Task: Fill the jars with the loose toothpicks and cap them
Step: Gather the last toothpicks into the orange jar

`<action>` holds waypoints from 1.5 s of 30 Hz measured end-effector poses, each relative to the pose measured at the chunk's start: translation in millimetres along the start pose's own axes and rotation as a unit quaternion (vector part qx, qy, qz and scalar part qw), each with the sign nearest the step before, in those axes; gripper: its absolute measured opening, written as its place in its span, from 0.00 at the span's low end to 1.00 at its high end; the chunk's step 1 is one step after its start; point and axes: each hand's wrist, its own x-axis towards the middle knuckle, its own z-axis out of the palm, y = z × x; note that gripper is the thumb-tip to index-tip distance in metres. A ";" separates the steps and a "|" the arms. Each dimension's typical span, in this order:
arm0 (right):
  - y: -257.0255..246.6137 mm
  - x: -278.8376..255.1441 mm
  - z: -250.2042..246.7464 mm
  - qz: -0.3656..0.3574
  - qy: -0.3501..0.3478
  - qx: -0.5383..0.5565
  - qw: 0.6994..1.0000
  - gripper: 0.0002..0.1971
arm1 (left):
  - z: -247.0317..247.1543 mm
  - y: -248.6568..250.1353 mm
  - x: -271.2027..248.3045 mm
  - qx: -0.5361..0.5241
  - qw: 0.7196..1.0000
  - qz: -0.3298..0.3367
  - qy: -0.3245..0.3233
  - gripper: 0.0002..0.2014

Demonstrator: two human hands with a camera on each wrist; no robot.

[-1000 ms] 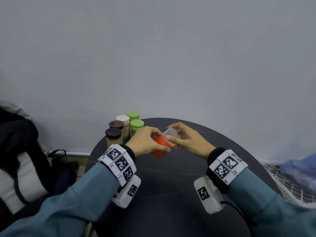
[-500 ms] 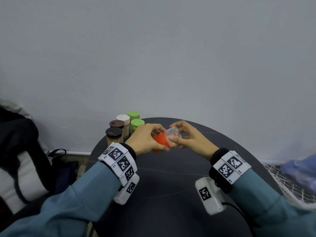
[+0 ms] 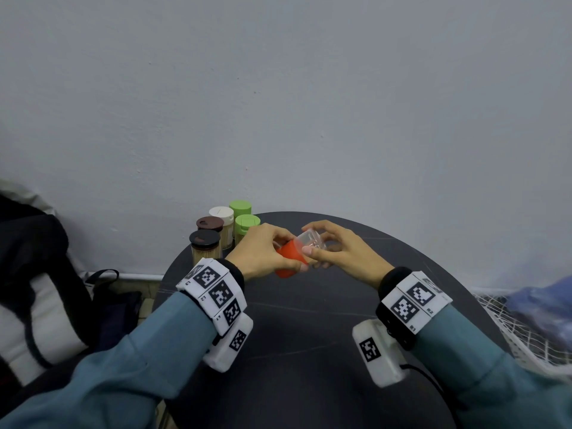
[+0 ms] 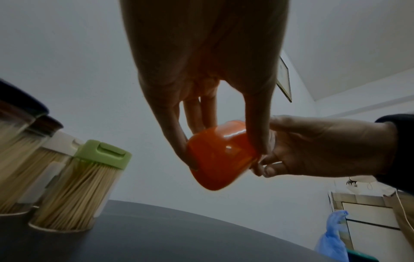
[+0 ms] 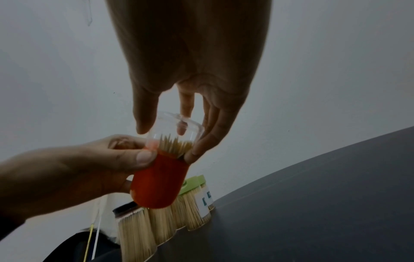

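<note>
An orange jar (image 3: 289, 261) (image 4: 220, 156) (image 5: 160, 182) is held tilted above the dark round table (image 3: 303, 335). My left hand (image 3: 263, 253) (image 4: 224, 136) grips its orange body. A clear cap (image 3: 309, 241) (image 5: 177, 129) sits over the jar's mouth, and my right hand (image 3: 328, 249) (image 5: 174, 134) holds that cap with thumb and fingers. In the right wrist view toothpick tips (image 5: 173, 144) show through the clear cap. Whether the cap is fully seated I cannot tell.
Several capped jars full of toothpicks stand at the table's back left: two green-capped (image 3: 246, 226) (image 4: 74, 186), one white-capped (image 3: 221, 216), two dark-capped (image 3: 205, 246). A dark bag (image 3: 31, 274) lies left, a white mesh basket (image 3: 526, 332) with blue plastic right.
Both hands have lifted the jar a little and tilted it slightly; my right fingers have shifted on the clear cap. The grip of both hands stays.
</note>
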 end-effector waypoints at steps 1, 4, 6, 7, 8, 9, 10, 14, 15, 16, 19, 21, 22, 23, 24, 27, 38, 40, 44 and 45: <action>0.4 0.1 0.9 -0.001 0.003 0.002 1.000 0.18 | 0.5 -0.6 0.1 0.004 1.000 -0.002 0.001 0.24; 0.5 0.7 2.7 -0.001 0.003 0.004 1.000 0.17 | 1.5 -1.9 0.1 0.001 1.000 -0.001 0.000 0.24; -1.0 1.9 2.9 0.000 -0.006 0.005 1.000 0.18 | 0.9 -1.3 -0.9 -0.011 1.000 0.001 0.006 0.22; -2.0 3.2 2.9 -0.001 -0.010 0.003 1.000 0.18 | 0.3 -0.7 -1.2 -0.015 1.000 0.001 0.010 0.21; -2.6 4.7 3.1 -0.002 -0.013 -0.001 1.000 0.19 | -0.4 0.0 -1.6 -0.018 1.000 0.001 0.013 0.20; -3.5 6.1 3.7 -0.003 -0.015 -0.006 1.000 0.19 | -1.1 0.4 -1.5 -0.022 1.000 0.000 0.017 0.20; -4.6 7.8 5.3 -0.004 -0.013 -0.011 1.000 0.19 | -1.8 -0.2 -1.3 -0.025 0.999 -0.001 0.023 0.19; -10.4 16.2 16.4 -0.016 -0.003 -0.028 0.999 0.18 | -7.6 -7.3 -2.6 -0.027 0.998 -0.013 0.053 0.18; -12.1 19.4 18.9 -0.016 -0.004 -0.029 0.999 0.18 | -10.2 -9.2 -3.7 -0.024 0.998 -0.014 0.059 0.18; -14.1 23.2 21.0 -0.015 -0.008 -0.025 1.000 0.19 | -13.7 -10.7 -5.1 -0.022 0.998 -0.017 0.064 0.19; -21.7 37.1 26.9 -0.012 -0.040 -0.008 0.999 0.25 | -28.2 -15.8 -10.7 -0.032 0.994 -0.034 0.095 0.19; -26.1 47.9 31.0 -0.005 -0.071 0.002 0.997 0.31 | -42.0 -21.5 -15.8 -0.040 0.989 -0.054 0.134 0.22; -27.9 53.5 33.4 -0.002 -0.085 0.008 0.996 0.32 | -50.2 -24.1 -19.2 -0.043 0.985 -0.063 0.156 0.23; -28.8 59.6 35.9 0.003 -0.093 0.011 0.996 0.32 | -58.9 -26.7 -22.7 -0.047 0.981 -0.071 0.176 0.23; -28.5 66.0 38.9 0.007 -0.093 0.003 0.996 0.31 | -67.7 -29.5 -26.3 -0.054 0.977 -0.077 0.193 0.23; -20.0 87.4 50.0 0.023 -0.059 -0.102 0.993 0.30 | -89.0 -38.9 -34.1 -0.081 0.965 -0.087 0.232 0.23; 13.9 145.1 89.0 0.080 -0.049 -0.193 0.977 0.38 | -112.4 -58.9 -35.3 -0.123 0.947 -0.099 0.281 0.21; 16.7 147.7 90.3 0.076 -0.042 -0.189 0.978 0.35 | -111.6 -55.6 -33.1 -0.140 0.946 -0.094 0.278 0.22; 20.7 142.4 79.1 0.066 -0.022 -0.174 0.982 0.34 | -103.3 -46.2 -24.9 -0.155 0.948 -0.086 0.264 0.21; 22.5 138.6 72.3 0.066 -0.015 -0.173 0.983 0.33 | -99.3 -42.7 -22.6 -0.169 0.948 -0.087 0.255 0.21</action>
